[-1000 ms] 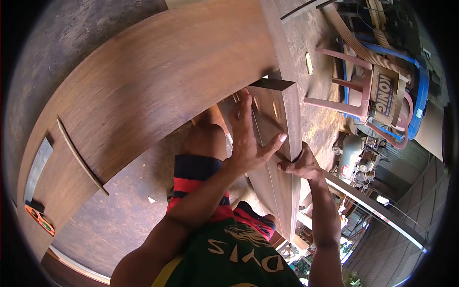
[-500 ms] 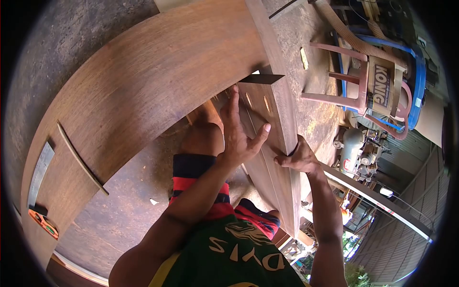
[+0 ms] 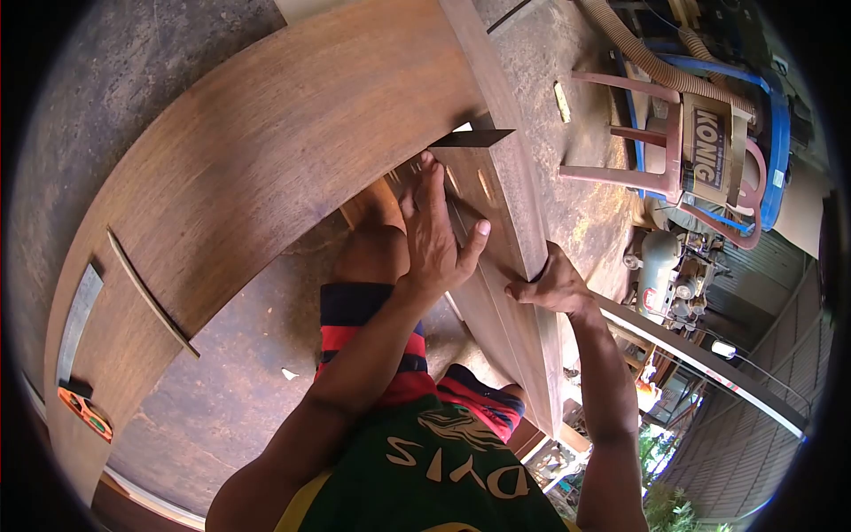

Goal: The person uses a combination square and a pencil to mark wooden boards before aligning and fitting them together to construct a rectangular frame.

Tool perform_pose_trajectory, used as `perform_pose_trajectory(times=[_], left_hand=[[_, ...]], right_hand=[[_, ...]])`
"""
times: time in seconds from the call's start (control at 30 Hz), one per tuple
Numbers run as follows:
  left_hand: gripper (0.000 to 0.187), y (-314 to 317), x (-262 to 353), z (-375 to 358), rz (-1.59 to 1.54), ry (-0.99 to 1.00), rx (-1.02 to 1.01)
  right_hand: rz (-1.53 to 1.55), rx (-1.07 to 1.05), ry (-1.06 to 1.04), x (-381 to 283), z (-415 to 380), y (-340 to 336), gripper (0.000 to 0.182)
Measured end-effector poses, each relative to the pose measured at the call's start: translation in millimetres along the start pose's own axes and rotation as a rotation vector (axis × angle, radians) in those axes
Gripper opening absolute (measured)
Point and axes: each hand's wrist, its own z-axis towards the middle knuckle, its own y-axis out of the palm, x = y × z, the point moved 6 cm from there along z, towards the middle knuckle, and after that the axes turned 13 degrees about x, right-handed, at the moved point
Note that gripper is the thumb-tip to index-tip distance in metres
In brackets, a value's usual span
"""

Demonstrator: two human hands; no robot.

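A long wooden beam [image 3: 501, 301] slants in front of me, with narrow slots near its far end. My left hand [image 3: 434, 235] lies along its side, fingers stretched toward that end and thumb spread. Around the beam's right edge my right hand [image 3: 558, 282] is closed, thumb on the near face. The far end meets the wide, curved wooden panel [image 3: 284, 133]. A dark, flat, pointed piece [image 3: 474, 138] sits at that junction, just beyond my left fingertips.
On the panel lie a thin wooden strip [image 3: 151, 293] and a handsaw [image 3: 86, 412] with an orange handle. To the right are a pink plastic chair [image 3: 620, 177], a cardboard box [image 3: 709, 146], a ribbed hose [image 3: 634, 40] and a grey tank [image 3: 659, 266]. A small wood offcut [image 3: 562, 102] is on the floor.
The beam's far end and the dark piece have shifted slightly left and up in view. Both hands stay on the beam, the left moving slightly with it.
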Motion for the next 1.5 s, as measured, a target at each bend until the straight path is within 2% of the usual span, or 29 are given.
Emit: perform_pose_trajectory(times=[0.07,0.17,0.23,0.3,0.5,0.53,0.77,0.93,1.03,1.1,1.17,1.3,1.43,1.5], left_hand=[[0.089,0,1,-1,0.014,0.015,0.008],[0.085,-2,10,0,0.103,0.060,0.012],[0.085,-4,11,-2,0.164,0.008,-0.023],[0.085,-6,17,1,0.173,-0.020,-0.058],[0.088,-1,17,-7,0.117,0.042,-0.015],[0.089,-1,16,-7,0.122,0.051,-0.020],[0.091,1,16,-12,0.125,0.057,0.011],[0.088,6,15,-11,0.077,0.084,0.093],[0.091,7,14,-9,0.071,0.102,0.100],[0.092,9,11,-12,0.091,0.072,0.097],[0.094,11,8,-10,0.099,0.057,0.098],[0.095,13,7,-11,0.059,0.029,0.102],[0.094,12,10,-11,0.070,0.016,0.107],[0.094,10,20,-9,0.081,-0.037,0.094]], right_hand=[[0.002,0.028,-0.067,-3,-2,-2,0.093],[0.022,0.015,-0.028,-18,-9,-7,0.091],[-0.008,-0.039,-0.023,0,-5,0,0.083],[-0.060,-0.149,0.087,7,-5,0,0.081],[-0.105,-0.010,-0.030,9,-11,-7,0.086],[-0.106,0.036,-0.060,10,-11,-8,0.081],[-0.067,0.013,-0.087,15,-6,-3,0.072],[-0.066,-0.006,-0.039,9,-11,-6,0.093],[-0.060,0.034,-0.109,-9,-19,-15,0.094],[-0.028,-0.072,-0.100,5,-6,-3,0.097],[-0.086,0.052,-0.189,-1,-6,-10,0.099],[-0.102,0.027,-0.121,-1,-7,-11,0.099],[-0.062,0.047,-0.181,7,-2,-8,0.099],[0.084,-0.090,-0.154,14,-1,-2,0.102]])
